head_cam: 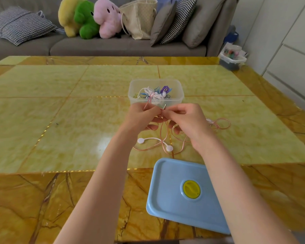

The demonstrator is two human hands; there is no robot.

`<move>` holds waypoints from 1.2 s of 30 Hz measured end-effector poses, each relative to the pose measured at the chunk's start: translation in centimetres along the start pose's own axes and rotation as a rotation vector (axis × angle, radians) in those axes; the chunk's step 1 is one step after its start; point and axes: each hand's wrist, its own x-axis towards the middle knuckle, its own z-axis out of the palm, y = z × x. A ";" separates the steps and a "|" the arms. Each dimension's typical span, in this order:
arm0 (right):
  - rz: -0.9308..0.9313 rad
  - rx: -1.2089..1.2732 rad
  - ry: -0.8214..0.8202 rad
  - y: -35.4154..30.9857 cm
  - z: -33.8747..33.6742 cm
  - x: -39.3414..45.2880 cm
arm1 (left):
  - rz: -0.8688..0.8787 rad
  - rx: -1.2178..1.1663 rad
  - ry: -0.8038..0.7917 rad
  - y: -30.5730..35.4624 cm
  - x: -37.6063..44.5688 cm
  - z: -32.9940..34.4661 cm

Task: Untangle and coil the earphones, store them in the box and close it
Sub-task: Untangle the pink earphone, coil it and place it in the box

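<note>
Just near of the clear box (pixel 180 95), above the middle of the counter (pixel 42 111), both hands work at a knot in the pink earphones (pixel 163 136). The left hand (pixel 141 117) and the right hand (pixel 185 120) each have their fingers curled in and pinching the thin cord close together, with almost no gap between the two pinches. Most of the cord lies slack on the counter below the hands, its two white earbuds resting near of them and a loop trailing off to the right. The box holds other coiled earphones, and its blue lid (pixel 174 205) lies nearer, to the right. Pulling the pinches apart too hard would likely tighten the tangle rather than free it, and the hanging loops could catch an earbud and drag it into a fresh snarl.
</note>
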 end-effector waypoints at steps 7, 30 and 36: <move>-0.168 -0.413 0.125 0.8 0.0 0.6 | -0.026 0.012 -0.035 -0.6 -0.1 0.6; -0.036 -0.112 0.278 0.7 0.7 1.3 | 0.226 0.219 0.021 -0.7 0.6 0.8; -0.301 -0.404 0.167 0.8 0.9 1.1 | 0.172 0.267 -0.063 -0.2 0.3 -0.4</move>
